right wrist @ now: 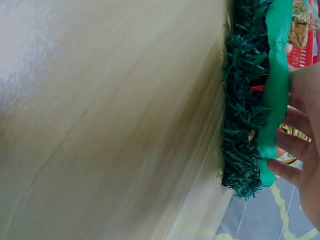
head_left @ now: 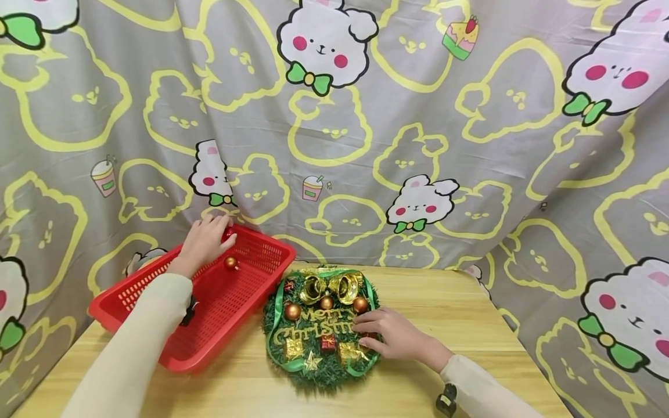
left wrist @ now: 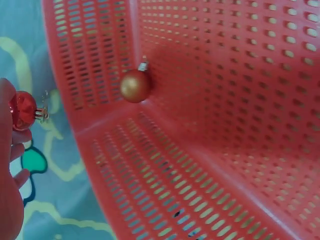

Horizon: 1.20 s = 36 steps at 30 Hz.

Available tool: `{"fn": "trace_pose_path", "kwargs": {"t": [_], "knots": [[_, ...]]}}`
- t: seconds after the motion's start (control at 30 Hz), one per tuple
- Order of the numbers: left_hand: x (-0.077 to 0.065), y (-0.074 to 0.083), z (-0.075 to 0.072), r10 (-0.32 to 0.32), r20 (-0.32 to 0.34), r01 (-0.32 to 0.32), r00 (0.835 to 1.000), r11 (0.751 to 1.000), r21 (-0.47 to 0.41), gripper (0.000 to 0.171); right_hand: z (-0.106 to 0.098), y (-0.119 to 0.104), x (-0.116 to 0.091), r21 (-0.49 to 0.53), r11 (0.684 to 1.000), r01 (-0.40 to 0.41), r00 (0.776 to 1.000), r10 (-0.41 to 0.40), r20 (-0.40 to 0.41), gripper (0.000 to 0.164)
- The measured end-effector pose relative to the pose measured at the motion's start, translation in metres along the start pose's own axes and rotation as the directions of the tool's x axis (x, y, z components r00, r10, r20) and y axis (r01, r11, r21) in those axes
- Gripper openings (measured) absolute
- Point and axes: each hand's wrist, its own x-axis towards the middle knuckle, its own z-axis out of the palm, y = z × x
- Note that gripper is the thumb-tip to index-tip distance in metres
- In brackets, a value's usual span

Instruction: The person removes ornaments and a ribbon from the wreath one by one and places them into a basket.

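Observation:
My left hand (head_left: 204, 242) is over the far end of the red plastic basket (head_left: 222, 316). It grips a shiny red bauble (left wrist: 23, 111), whose metal cap and loop stick out past the fingers in the left wrist view. Inside the basket lies one gold-brown bauble (left wrist: 135, 86). My right hand (head_left: 394, 335) rests on the right side of a green Christmas wreath (head_left: 326, 380), its fingers reaching over the green ribbon (right wrist: 277, 85). Gold bells (head_left: 346, 289), bronze baubles (head_left: 292, 312), small gift boxes (head_left: 294, 348), a gold star (head_left: 312, 361) and "Merry Christmas" lettering (head_left: 292, 335) decorate the wreath.
The basket and wreath lie side by side on a light wooden table (head_left: 434, 290). Behind the table hangs a grey curtain (head_left: 355, 151) with yellow outlines and white rabbits. The basket's perforated walls stand higher than its floor.

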Motion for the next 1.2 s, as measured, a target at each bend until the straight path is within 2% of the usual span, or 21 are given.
{"fn": "trace_pose_path", "kwargs": {"t": [0.37,0.67,0.97,1.2], "knots": [[-0.017,-0.012,0.023,-0.023,0.073,0.024,0.997,1.0,-0.012,0.029,0.0,0.0,0.002,-0.009,1.0,0.021,1.0,-0.021,-0.02,0.03],[-0.029,-0.02,0.039,-0.013,0.103,0.013,0.995,1.0,-0.002,0.027,0.003,0.0,0.003,-0.016,0.999,0.035,0.999,-0.035,-0.023,0.03],[-0.033,-0.024,0.048,-0.009,0.183,0.009,0.983,1.0,-0.001,0.034,0.003,0.001,0.001,0.0,1.0,0.011,1.0,-0.011,-0.016,0.03],[-0.036,-0.026,0.052,0.0,0.214,-0.008,0.977,0.999,0.036,0.031,0.0,0.001,0.002,0.0,1.0,-0.006,1.0,0.006,-0.007,0.031]]}}
